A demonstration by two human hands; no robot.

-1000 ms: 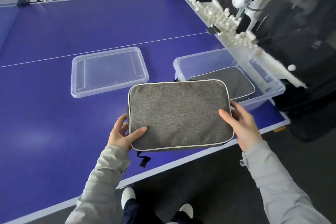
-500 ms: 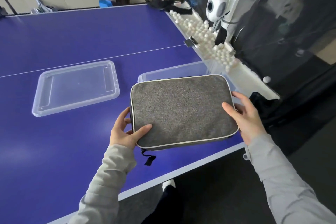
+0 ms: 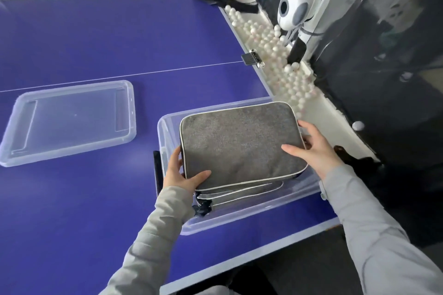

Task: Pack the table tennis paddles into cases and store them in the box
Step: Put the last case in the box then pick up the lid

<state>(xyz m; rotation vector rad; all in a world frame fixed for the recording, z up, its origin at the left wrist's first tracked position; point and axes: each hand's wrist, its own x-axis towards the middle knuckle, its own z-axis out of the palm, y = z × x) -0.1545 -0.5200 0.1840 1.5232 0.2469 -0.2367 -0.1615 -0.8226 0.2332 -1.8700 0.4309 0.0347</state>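
A grey paddle case [image 3: 239, 143] with white piping hangs flat over the clear plastic box [image 3: 242, 218] at the table's near right. My left hand [image 3: 182, 175] grips its near left corner, thumb on top. My right hand [image 3: 314, 148] holds its right edge, thumb on top. A second grey case [image 3: 239, 193] lies in the box underneath; only its front edge shows. No paddles are in view.
The box's clear lid [image 3: 69, 120] lies upside down on the blue table [image 3: 96, 43] to the left. Several white balls [image 3: 275, 55] fill a tray along the right edge, beside a white ball machine [image 3: 297, 5] and black netting.
Both hands carried the grey case forward and to the right, from above the table's front edge to directly over the box, and lowered it toward the case inside.
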